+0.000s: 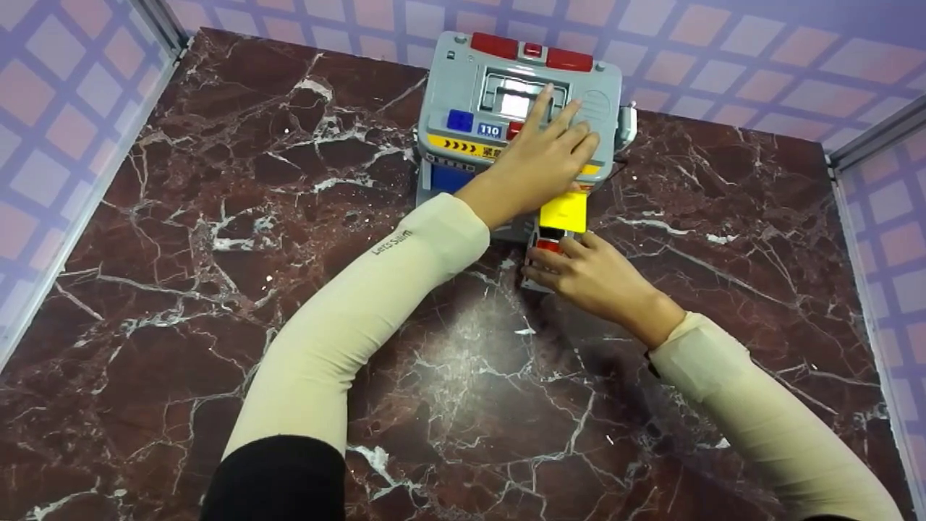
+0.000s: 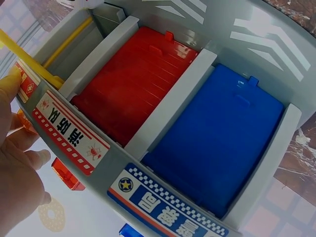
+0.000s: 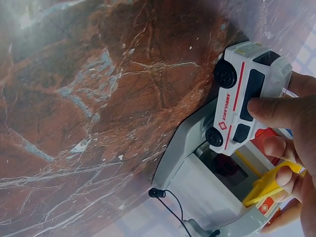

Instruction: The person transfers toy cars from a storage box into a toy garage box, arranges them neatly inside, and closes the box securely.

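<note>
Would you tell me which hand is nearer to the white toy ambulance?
Right. The right hand grips the ambulance at the open yellow door; the left hand rests flat atop the toy garage.

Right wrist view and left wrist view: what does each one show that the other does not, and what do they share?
Only the right wrist view shows the white toy ambulance, pinched by the right hand at the mouth of an open bay, and the dark marble tabletop.

Only the left wrist view shows the closed red door and closed blue door of the garage, with the left hand resting at its edge.

Both show the grey toy garage and its raised yellow door.
</note>
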### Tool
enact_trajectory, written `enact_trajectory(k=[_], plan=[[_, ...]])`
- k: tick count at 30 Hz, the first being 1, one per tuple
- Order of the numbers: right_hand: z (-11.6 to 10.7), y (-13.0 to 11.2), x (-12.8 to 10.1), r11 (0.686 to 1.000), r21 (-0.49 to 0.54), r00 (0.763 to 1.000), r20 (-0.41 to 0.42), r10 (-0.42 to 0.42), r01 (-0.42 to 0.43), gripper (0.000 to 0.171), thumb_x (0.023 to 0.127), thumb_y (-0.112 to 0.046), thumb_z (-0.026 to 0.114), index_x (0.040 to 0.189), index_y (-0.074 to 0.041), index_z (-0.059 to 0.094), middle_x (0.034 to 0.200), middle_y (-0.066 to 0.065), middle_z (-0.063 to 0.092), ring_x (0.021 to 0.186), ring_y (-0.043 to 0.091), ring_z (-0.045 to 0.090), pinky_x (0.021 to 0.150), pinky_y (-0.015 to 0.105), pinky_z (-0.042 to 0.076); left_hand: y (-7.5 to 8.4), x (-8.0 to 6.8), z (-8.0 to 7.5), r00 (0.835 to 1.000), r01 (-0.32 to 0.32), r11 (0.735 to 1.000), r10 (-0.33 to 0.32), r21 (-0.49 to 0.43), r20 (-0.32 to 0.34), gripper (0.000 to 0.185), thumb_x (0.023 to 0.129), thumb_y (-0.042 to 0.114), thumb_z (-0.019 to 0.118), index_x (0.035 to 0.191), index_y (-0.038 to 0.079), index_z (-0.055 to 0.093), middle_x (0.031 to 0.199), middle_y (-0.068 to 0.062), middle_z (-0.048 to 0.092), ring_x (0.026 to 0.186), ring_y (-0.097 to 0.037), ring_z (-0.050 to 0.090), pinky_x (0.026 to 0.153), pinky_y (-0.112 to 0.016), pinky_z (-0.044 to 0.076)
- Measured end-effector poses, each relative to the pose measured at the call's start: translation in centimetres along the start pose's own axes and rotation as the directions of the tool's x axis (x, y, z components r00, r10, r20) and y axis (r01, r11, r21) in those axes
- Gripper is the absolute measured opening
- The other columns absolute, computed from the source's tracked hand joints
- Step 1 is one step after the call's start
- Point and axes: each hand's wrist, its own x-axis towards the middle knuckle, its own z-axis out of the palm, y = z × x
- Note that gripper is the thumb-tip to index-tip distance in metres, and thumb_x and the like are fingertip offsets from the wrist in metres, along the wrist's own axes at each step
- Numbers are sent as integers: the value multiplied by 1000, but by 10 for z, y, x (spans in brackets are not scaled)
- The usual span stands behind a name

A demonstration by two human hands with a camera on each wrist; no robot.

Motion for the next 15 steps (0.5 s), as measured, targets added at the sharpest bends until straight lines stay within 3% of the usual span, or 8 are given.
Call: enact_trajectory(k=[8, 15], plan=[[2, 2, 0, 999, 37, 1000, -5, 9, -9, 37, 82, -11, 61, 118, -19, 66, 123, 2, 61, 83, 27, 60, 72, 38, 54, 0, 0, 0, 1000, -2, 1000, 2, -9, -20, 66, 94, 50, 42, 144, 8, 29, 147, -11, 33, 142, -34, 10, 109, -60, -8], [7, 3, 1, 999, 31, 999, -28, 29, -28, 37, 82, -7, 60, 117, -18, 66, 122, 1, 61, 73, 26, 60, 59, 36, 54, 1, -2, 1, 999, 9, 1000, -10, -8, -34, 65, 94, 49, 43, 143, 8, 30, 147, -11, 35, 142, -33, 11, 110, -59, -7]])
